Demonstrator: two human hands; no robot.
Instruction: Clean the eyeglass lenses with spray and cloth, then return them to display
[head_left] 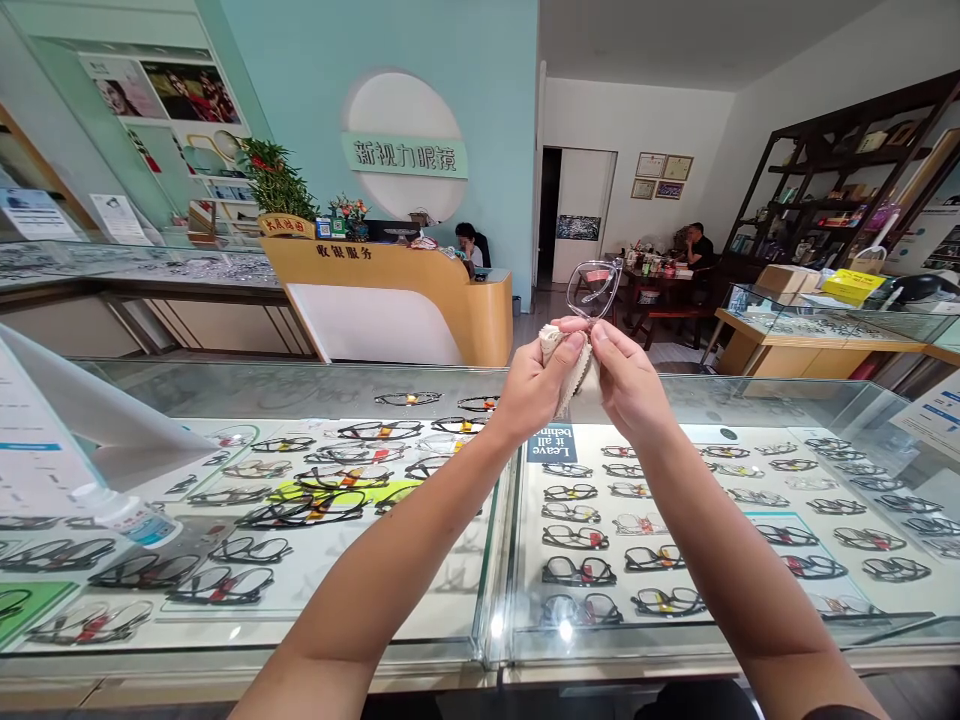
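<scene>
Glasses: hovering over display case's far edge, around mid-length
Left hand: fingers clamping cloth
Right hand: fingertips pinching glasses
Progress: already holding both, can't tell what's remaining

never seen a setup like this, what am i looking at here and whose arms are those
There's no robot here. The bare arms belong to the person wearing the camera on their head, so this one picture looks forward and down, roughly as they would.

Their left hand holds a pale cloth; their right hand pinches a pair of clear glasses.

Below is a glass counter, with rows of glasses showing through the top. A white bottle is at the left. Farther back, two other people sit near a desk and a table.
</scene>
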